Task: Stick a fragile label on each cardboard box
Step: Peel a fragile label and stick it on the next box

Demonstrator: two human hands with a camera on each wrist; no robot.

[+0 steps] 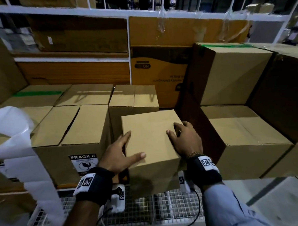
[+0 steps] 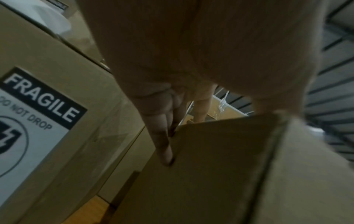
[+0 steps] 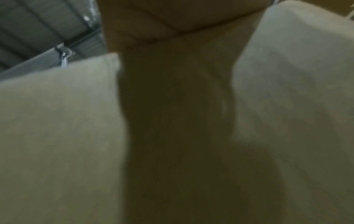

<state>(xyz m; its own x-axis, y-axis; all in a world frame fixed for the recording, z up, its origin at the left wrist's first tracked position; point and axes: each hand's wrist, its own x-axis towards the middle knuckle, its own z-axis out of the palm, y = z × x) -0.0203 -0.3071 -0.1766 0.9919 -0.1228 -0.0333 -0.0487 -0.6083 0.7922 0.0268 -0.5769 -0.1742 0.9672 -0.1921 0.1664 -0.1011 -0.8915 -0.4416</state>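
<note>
Two hands are clasping one small cardboard box (image 1: pixel 151 140) from either side, at the front edge of a shelf crowded with bigger cartons. That box is sitting plain face up, its long axis running away from the person toward the back of the shelf, its near end jutting out past the shelf edge over a wire mesh surface (image 1: pixel 149 208) below. No label is showing on the top or front face of it.

On the left hand (image 1: pixel 120 154), the thumb is lying across the top near the front corner, while the fingers (image 2: pixel 164 145) are reaching straight down the box's left side, pressed flat against the cardboard. On the right hand (image 1: pixel 185 139), thumb and forefinger are resting on top near the right edge and the other fingers are curling over that edge; the right wrist view is too blurred to add anything.

Just left of the held box, touching or nearly so, a larger carton (image 1: pixel 74 133) is standing with its flaps slightly parted and a FRAGILE label (image 1: pixel 83 164) stuck upright on its front face. A strip of white backing paper (image 1: pixel 18 144) is hanging down at far left. A tall carton (image 1: pixel 228 75) is sitting on a lower carton at right.
</note>
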